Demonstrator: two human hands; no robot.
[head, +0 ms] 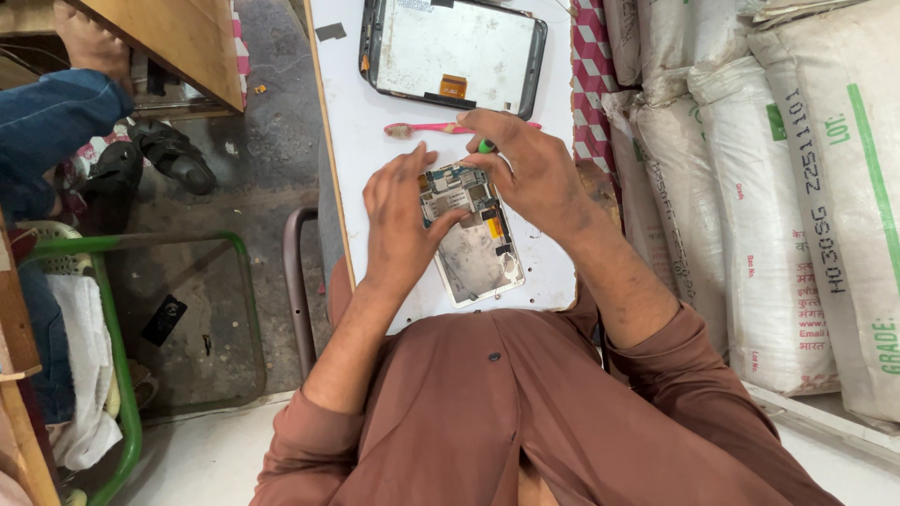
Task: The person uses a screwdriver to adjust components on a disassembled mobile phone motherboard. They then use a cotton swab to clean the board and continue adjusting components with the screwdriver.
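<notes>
At the centre of the frame, we see an opened phone (473, 239) lying on a white counter (361, 131), its back removed, showing a circuit board above a dull silver plate. Our left hand (398, 220) presses its thumb on the board. Our right hand (530, 173) pinches a green-tipped tool (486, 146). Above lie a pink toothbrush (422, 128) and a tablet (455, 52).

White printed sacks (806, 187) stacked right; a detached grey screen panel (455, 52) lies top centre.
</notes>
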